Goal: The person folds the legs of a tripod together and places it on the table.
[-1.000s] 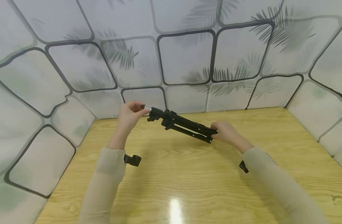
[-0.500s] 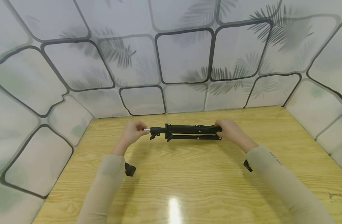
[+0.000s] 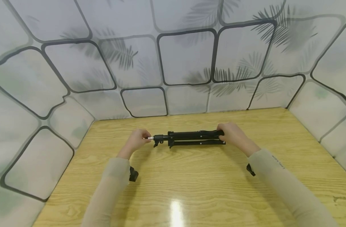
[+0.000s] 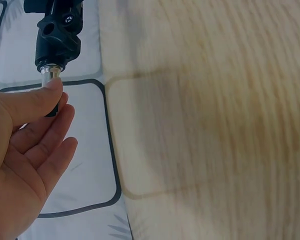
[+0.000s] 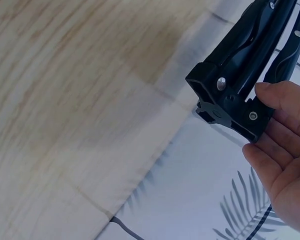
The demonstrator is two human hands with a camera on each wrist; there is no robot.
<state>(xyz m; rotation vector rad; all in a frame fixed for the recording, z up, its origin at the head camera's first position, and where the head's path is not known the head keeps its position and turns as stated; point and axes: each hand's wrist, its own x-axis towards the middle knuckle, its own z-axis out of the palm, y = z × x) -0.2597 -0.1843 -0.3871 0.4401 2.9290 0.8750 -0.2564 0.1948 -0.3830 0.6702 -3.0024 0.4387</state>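
A folded black tripod stand (image 3: 195,136) is held level between my two hands, lying crosswise in front of me. With thumb and fingertips my left hand (image 3: 137,139) pinches the silver metal tip (image 4: 50,73) at its left end. Beside that tip, small black clamp knobs hang below the tube. My right hand (image 3: 231,134) grips the other end, where the folded legs (image 5: 240,90) meet. In the right wrist view the thumb lies on one leg, with the fingers behind it. Whether the stand touches the tabletop, I cannot tell.
Under the stand spreads a yellow wood-grain table (image 3: 190,183), with a bright light reflection near its front. A patterned white cloth wall (image 3: 187,56) rises behind the table and at both sides. Black wrist cameras (image 3: 133,174) sit at the sleeves.
The stand has swung from a slant, left end raised, to level, and has come down a little. My left hand has lowered with it; my right hand has shifted slightly right.
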